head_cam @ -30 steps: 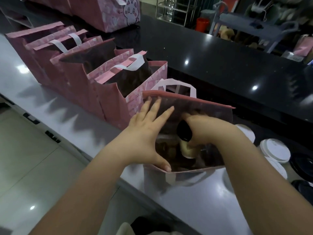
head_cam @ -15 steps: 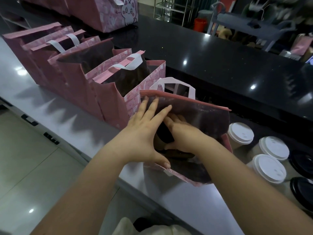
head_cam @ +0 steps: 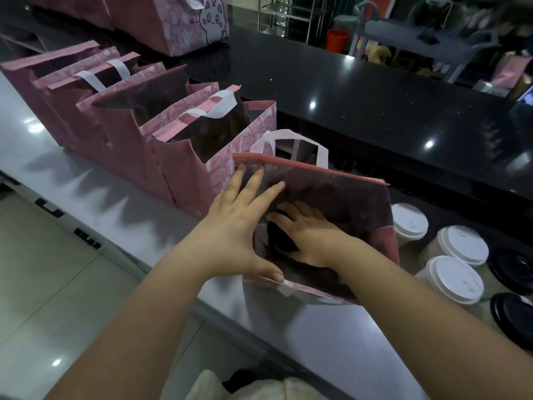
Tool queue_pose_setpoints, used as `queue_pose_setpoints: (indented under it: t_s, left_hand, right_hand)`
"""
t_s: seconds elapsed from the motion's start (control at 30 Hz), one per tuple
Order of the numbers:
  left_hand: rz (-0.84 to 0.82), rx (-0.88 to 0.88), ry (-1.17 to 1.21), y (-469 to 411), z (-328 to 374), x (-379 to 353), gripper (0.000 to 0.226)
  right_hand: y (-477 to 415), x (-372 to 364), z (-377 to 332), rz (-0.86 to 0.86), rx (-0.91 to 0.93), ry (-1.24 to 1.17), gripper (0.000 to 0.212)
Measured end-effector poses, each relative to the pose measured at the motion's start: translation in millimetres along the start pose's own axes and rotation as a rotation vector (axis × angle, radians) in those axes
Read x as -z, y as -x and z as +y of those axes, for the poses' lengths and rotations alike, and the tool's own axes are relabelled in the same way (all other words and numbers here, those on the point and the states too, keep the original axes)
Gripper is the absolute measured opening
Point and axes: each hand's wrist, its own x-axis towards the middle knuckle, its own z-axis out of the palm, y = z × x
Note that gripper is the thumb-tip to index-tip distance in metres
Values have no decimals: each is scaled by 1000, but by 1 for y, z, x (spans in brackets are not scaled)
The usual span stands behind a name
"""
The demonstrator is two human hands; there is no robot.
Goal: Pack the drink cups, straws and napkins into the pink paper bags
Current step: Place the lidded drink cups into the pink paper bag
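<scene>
Firstly, found the nearest pink paper bag (head_cam: 317,172) standing open on the grey counter (head_cam: 86,183), just beside the end of a row of pink bags (head_cam: 129,140) to its left. Recorded left hand (head_cam: 236,235) spread wide, fingers straight against the bag's left wall, thumb pressed on the near rim; nothing clasped. Recorded right hand (head_cam: 311,238) down inside the bag, fingers laid over a dark-lidded cup (head_cam: 281,241); could not tell whether gripped or merely touched, thumb hidden. Counted three white-lidded cups (head_cam: 463,245) just right of the bag, outside it, with two black-lidded cups (head_cam: 513,316) beyond them at far right. Saw a cat-print bag (head_cam: 187,27) on the black countertop (head_cam: 375,96) behind.
</scene>
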Motion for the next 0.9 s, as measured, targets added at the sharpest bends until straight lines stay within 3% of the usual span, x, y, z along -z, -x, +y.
queue_pose_setpoints:
  t_s: [0.13,0.43,0.63,0.9]
  left_hand:
    - [12,-3,-16,-1,0,-8,137]
    - [38,22,-29,-6,-7,-17,136]
    - [198,-9,-10,-16,-11,-9,105]
    - [127,-72,-44,-41,-20,-5,91]
  right_hand:
    - [-2,-20,4,-79,-32,-67,84]
    - [-18,-30,13,-78,-102,-96,74]
    - [-19,-6,21,-254,-260,-122,77]
    - [-20,1,-12,-310,-479,-126,80]
